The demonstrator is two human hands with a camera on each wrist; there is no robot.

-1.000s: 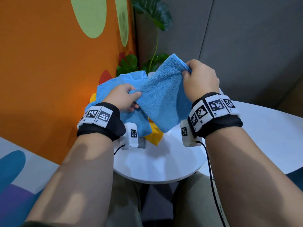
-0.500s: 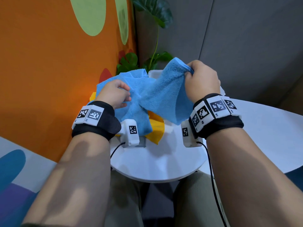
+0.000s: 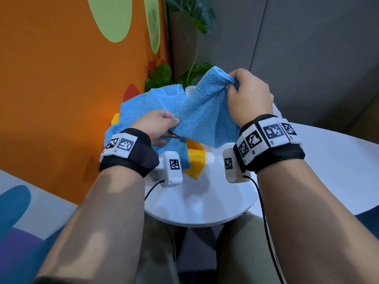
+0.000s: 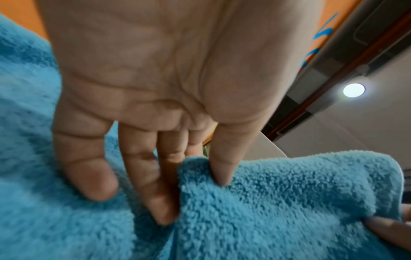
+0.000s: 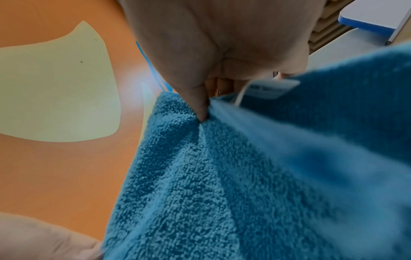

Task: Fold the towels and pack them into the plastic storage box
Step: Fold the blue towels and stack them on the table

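A blue towel point(image 3: 205, 111) is held up over the small round white table point(image 3: 196, 201). My right hand point(image 3: 246, 95) grips its upper corner; in the right wrist view the thumb pinches the blue towel point(image 5: 222, 176). My left hand point(image 3: 158, 126) pinches a lower edge between thumb and fingers, as the left wrist view shows on the blue towel point(image 4: 278, 193). A second blue towel point(image 3: 147, 105) lies crumpled behind the left hand, over a yellow towel point(image 3: 196, 156). A white rim of the plastic storage box point(image 3: 189, 90) peeks out behind the held towel; most of it is hidden.
An orange wall point(image 3: 61, 89) stands close on the left. A green plant point(image 3: 162, 76) grows in the corner behind the towels. A larger white table point(image 3: 338, 160) lies to the right. My knees are under the small table's front edge.
My left hand let go of the towel's edge half a second ago and now pinches it again nearer the middle. The right hand has kept its corner raised in about the same place.
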